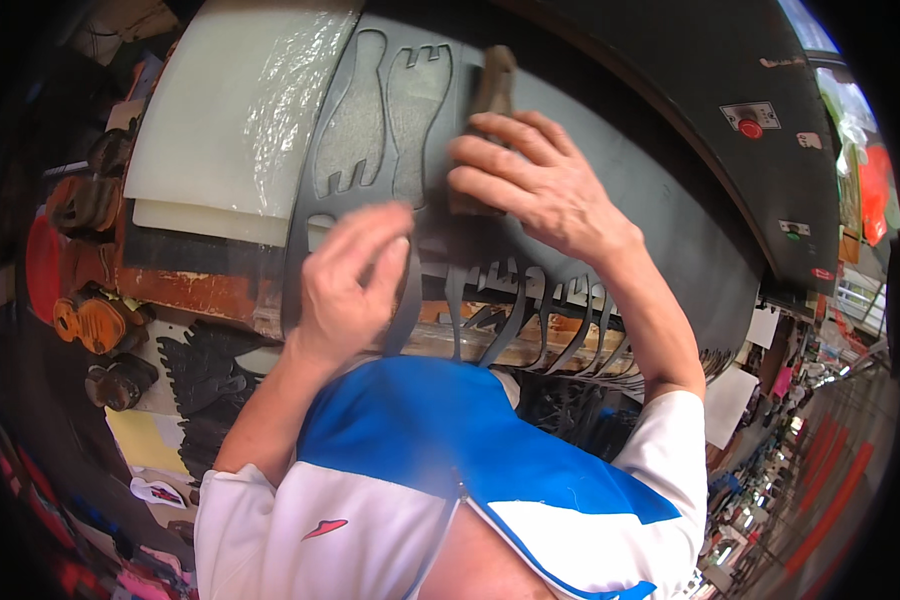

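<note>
My right hand (550, 185) is closed over a brown cutting die (497, 80), a long narrow block that stands on a dark grey sheet (610, 190). Its far end shows beyond my fingers; its lower part is in shadow. To the left, my left hand (355, 285) hovers over the sheet's near edge, fingers curled and smeared by motion, so whether it holds anything is unclear. Two notched, sole-like outlines (355, 130) lie in the sheet left of the die. Along the near edge hang several curved leftover strips (510, 325) with cut openings between them.
A pale translucent board (230, 110) covers the left of the bench. Overhead at the right is a dark machine beam (710, 90) with a red button (749, 128). More dies (100, 322) sit on the far left. Black notched scrap (205, 375) lies below the bench edge.
</note>
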### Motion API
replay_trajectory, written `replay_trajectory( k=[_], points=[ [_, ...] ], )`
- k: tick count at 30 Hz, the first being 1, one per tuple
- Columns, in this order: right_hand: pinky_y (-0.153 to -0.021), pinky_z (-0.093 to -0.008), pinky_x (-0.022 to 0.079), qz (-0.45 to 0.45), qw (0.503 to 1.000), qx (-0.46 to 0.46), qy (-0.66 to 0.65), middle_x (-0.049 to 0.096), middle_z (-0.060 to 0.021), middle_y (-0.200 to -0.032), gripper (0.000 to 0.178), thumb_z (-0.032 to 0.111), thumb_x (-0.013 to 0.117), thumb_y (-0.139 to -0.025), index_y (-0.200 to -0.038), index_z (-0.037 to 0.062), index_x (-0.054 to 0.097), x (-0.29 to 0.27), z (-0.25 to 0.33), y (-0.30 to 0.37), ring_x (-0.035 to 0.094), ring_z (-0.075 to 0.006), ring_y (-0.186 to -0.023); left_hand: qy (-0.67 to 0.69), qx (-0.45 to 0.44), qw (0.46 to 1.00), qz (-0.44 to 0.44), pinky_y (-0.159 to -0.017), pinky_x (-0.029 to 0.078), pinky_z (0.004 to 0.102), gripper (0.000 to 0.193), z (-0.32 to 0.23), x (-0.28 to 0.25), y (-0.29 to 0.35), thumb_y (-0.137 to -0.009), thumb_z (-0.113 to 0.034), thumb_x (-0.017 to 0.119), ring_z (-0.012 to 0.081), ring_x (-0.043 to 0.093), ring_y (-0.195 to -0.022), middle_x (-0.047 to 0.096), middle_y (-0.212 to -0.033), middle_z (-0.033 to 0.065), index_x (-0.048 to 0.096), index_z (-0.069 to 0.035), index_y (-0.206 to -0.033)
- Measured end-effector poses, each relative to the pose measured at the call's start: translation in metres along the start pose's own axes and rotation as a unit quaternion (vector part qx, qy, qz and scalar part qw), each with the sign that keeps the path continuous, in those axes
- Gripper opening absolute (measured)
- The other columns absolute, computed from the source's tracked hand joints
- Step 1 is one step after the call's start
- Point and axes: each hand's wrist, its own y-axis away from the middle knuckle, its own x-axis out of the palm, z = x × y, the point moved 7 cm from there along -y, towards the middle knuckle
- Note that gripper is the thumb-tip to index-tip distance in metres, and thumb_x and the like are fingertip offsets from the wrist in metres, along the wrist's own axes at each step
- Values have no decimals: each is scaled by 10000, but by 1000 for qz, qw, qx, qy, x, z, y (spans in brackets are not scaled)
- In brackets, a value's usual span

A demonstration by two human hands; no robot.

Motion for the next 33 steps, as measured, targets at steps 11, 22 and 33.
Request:
replay_trajectory(
  k=[11, 22, 33],
  points=[
    [-1131, -440, 508, -259, 857, 377, -236, 666, -280, -1396, 548, -96, 599, -883, -1426, -40, 642, 75, -17, 40, 648, -424, -1303, -155, 63, 985, 38, -1272, 313, 600, 810, 24, 37, -58, -888, -154, 850, 445, 468, -1523, 574, -1545, 290, 478, 62, -1574],
    [-1138, -435, 503, -249, 842, 384, -284, 674, -276, -1408, 521, -58, 592, -886, -1401, -36, 669, 76, -16, 57, 653, -418, -1334, -179, 56, 982, 39, -1270, 298, 600, 744, 17, 50, -47, -911, -161, 829, 410, 508, -1499, 582, -1547, 268, 508, 55, -1546],
    [-1177, -474, 476, -200, 875, 362, -251, 597, -275, -1503, 756, 173, 787, -909, -1581, -10, 494, 78, 1, 63, 595, -413, -1392, -43, 41, 998, 3, -1160, 491, 447, 648, 14, 22, -33, -900, 3, 806, 378, 600, -1414, 615, -1511, 271, 598, 15, -1514]
  ],
)
